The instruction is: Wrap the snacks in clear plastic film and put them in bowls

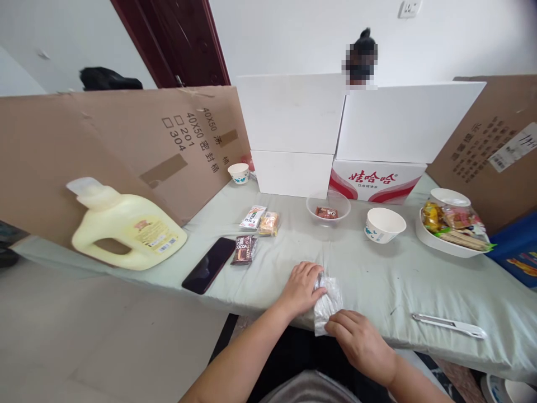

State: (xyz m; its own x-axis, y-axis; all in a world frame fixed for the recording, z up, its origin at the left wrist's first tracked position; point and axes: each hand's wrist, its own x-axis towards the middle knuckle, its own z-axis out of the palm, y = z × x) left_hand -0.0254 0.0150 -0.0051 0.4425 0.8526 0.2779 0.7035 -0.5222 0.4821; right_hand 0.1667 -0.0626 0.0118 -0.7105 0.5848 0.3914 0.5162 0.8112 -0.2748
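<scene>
A crinkled piece of clear plastic film [329,299] lies at the table's front edge, between my two hands. My left hand [302,285] is closed on its far left side, with the thumb over the plastic. Fingers curled, my right hand [358,338] grips the near right corner. Whether anything is wrapped inside the film cannot be made out. Beyond my left hand are a dark cocoa snack packet [243,250], a white packet [253,217] and an orange-yellow packet [269,223]. Farther back, a clear bowl [342,208] holds a brown-red packet [326,213].
A phone [210,265] and a pale yellow jug [138,228] lie left. To the right are a paper bowl [385,225], a snack-filled white tray [445,246] and a white utility knife [451,325]. White boxes [293,112] line the back; a person's head shows above them.
</scene>
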